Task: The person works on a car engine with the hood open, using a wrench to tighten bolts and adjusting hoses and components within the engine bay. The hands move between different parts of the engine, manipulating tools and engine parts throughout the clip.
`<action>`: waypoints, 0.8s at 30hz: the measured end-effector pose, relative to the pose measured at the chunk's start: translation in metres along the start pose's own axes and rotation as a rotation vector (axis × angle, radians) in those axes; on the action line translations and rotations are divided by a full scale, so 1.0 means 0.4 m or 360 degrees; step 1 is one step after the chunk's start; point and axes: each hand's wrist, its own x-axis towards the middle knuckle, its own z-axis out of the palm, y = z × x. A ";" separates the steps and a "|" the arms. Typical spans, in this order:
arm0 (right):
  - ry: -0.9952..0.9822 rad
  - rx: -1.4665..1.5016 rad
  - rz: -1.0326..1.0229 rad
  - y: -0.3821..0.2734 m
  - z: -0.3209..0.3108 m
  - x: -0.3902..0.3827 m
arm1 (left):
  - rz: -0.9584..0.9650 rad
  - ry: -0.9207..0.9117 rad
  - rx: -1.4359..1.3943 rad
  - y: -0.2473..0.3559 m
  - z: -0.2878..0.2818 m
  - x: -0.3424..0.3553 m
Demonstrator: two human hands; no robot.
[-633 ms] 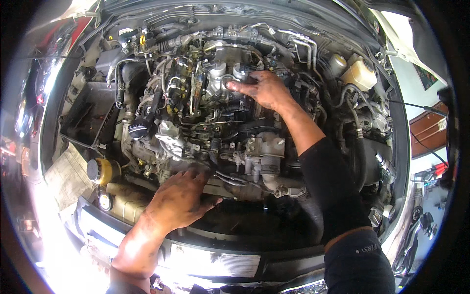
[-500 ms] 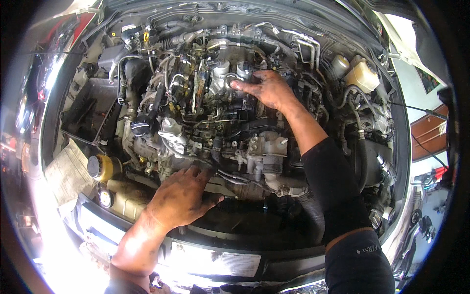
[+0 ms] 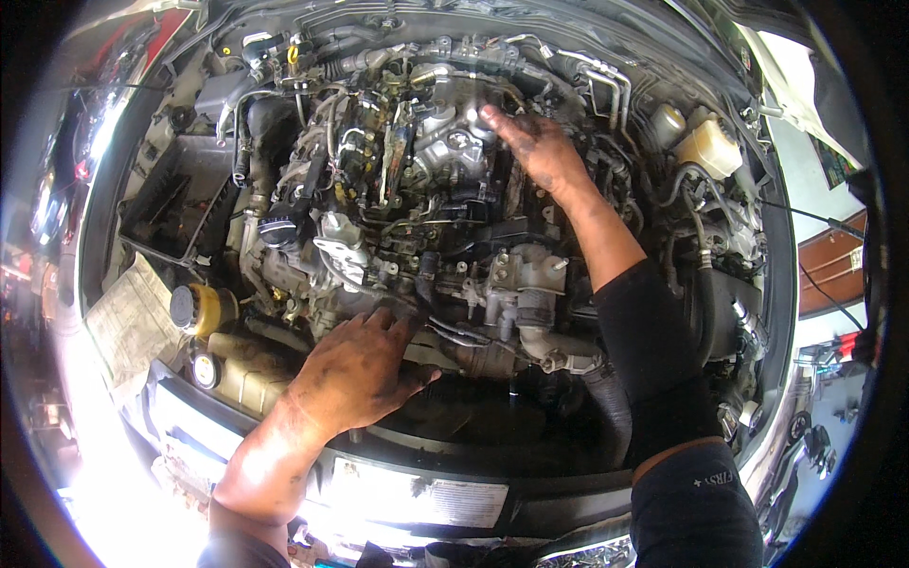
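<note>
I look down into an open car engine bay. My left hand [image 3: 355,369], smeared with grease, rests flat on the front lower edge of the engine [image 3: 417,237], fingers spread and holding nothing. My right hand [image 3: 535,147] reaches far over the engine, fingers laid on the metal parts at its top rear. A black sleeve covers that forearm. Whether the right fingers pinch anything is hidden by the hand itself.
A black oil filler cap [image 3: 277,230] sits left of centre. A yellow-capped reservoir [image 3: 201,308] and a round cap [image 3: 204,371] lie at the front left. A pale coolant tank [image 3: 705,147] stands at the back right. Hoses and pipes crowd the bay.
My right hand has shifted a little further back and up over the engine top. The left hand has stayed where it was.
</note>
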 end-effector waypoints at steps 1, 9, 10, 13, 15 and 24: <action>0.0070 0.0056 -0.0004 0.000 0.000 0.001 | 0.0000 0.0009 -0.0004 0.000 0.000 -0.001; 0.0330 0.0358 0.0095 -0.003 0.011 -0.001 | 0.0008 0.0049 0.0046 0.004 0.002 -0.001; 0.0309 0.0345 0.0082 -0.002 0.009 0.000 | 0.0004 0.0048 0.0047 0.004 0.003 -0.002; 0.0312 0.0288 0.0140 -0.002 0.006 0.002 | -0.0009 0.0042 0.0063 0.001 0.005 -0.005; 0.0321 0.0302 0.0168 -0.004 0.004 0.004 | -0.0005 0.0029 0.0087 -0.001 0.006 -0.005; 0.0347 0.0269 0.0163 -0.007 0.005 0.000 | -0.0104 -0.0085 0.0133 0.008 0.006 0.000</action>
